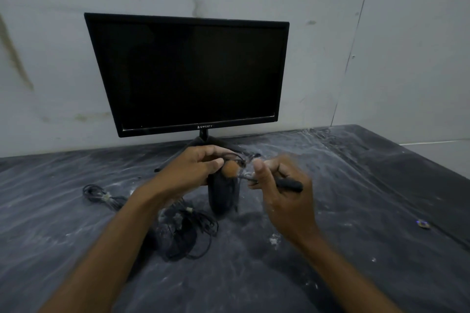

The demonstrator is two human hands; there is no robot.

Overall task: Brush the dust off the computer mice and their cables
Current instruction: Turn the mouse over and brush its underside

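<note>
My left hand [193, 170] grips a black computer mouse [223, 193] above the table, with the mouse's body hanging down below my fingers. A loop of its thin black cable [243, 157] shows at my fingertips. My right hand [282, 185] holds a small brush by its black handle [290, 184]. The brush's brown bristle head [230, 169] touches the top of the held mouse. A second black mouse [167, 234] lies on the table under my left forearm, wrapped in its tangled cable [201, 229]. Another coiled black cable [101, 194] lies to the left.
A black monitor [188, 73] stands on its stand right behind my hands, against a stained white wall. The dark table [356, 211] is streaked with white dust. A small metallic object [422, 224] lies on the table at the right, near the edge.
</note>
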